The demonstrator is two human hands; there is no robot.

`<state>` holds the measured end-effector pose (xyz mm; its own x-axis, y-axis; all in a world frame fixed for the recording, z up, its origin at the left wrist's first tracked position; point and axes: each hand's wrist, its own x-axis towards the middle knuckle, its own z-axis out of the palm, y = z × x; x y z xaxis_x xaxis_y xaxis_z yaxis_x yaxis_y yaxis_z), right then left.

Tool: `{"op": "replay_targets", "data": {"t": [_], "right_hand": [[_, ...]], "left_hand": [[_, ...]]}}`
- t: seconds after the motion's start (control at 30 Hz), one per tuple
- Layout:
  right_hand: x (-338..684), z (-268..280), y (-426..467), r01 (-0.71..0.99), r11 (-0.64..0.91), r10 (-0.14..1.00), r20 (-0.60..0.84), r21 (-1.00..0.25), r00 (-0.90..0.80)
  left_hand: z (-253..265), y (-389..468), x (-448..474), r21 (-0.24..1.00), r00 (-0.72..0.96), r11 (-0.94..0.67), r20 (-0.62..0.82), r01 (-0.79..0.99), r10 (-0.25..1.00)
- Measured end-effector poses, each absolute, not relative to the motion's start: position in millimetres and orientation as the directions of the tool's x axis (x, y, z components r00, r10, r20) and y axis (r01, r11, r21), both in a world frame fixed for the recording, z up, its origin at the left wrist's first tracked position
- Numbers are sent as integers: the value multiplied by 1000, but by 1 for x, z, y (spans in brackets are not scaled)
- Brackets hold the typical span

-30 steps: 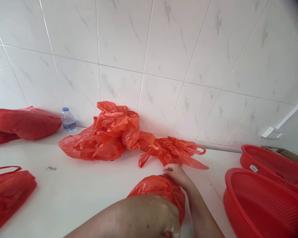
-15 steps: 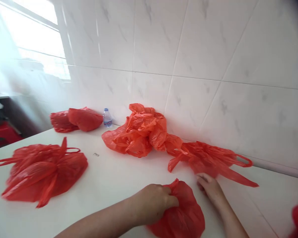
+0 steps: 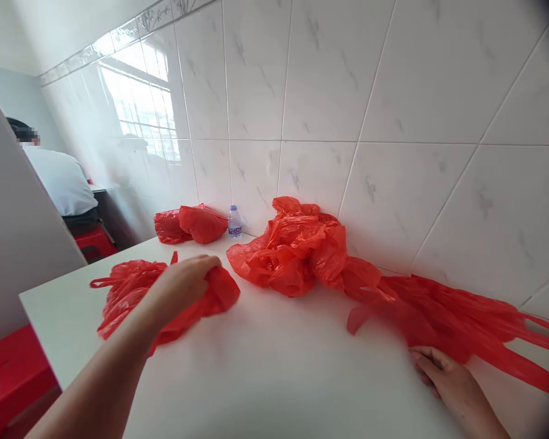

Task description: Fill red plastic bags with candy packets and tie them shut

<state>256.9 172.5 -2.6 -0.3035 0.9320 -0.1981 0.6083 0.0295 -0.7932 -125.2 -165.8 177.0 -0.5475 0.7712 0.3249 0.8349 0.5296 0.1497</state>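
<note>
My left hand [image 3: 187, 281] is closed on a bunched red plastic bag [image 3: 224, 292], up against the crumpled red bag [image 3: 130, 277] at the table's left side. Its forearm covers part of that lying bag. On the right, my right hand [image 3: 448, 375] pinches the near edge of a flattened red plastic bag [image 3: 443, 311], whose handle loops stretch off to the right. This bag touches a large crumpled heap of red plastic bags [image 3: 297, 256] by the wall.
A rolled red bundle [image 3: 196, 224] lies at the far end of the white table [image 3: 265, 360], with a small water bottle [image 3: 235, 222] beside it. Tiled wall [image 3: 320, 91] borders the back. Red stools and a seated person [image 3: 59, 177] are at left.
My left hand has carried the bunched bag from the table's near middle to the left bag. The right hand's bag has been drawn nearer and rightward. The view has shifted left.
</note>
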Motion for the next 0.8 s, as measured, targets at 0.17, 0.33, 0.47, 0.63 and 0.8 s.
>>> {"op": "replay_targets", "data": {"t": [0.17, 0.33, 0.47, 0.63, 0.8], "right_hand": [[257, -3, 171, 611, 44, 930, -191, -790, -314], [254, 5, 162, 598, 74, 934, -154, -798, -322], [250, 13, 156, 579, 88, 935, -134, -811, -329], [249, 15, 154, 566, 78, 935, -137, -821, -328], [249, 9, 157, 593, 112, 946, -97, -797, -310]], "left_hand": [[170, -169, -159, 102, -619, 671, 506, 734, 600], [142, -146, -144, 104, -513, 526, 442, 844, 736], [120, -122, -120, 279, -400, 330, 253, 902, 881], [117, -105, -128, 371, -471, 388, 164, 844, 867], [150, -78, -194, 534, -721, 500, 378, 682, 581]]}}
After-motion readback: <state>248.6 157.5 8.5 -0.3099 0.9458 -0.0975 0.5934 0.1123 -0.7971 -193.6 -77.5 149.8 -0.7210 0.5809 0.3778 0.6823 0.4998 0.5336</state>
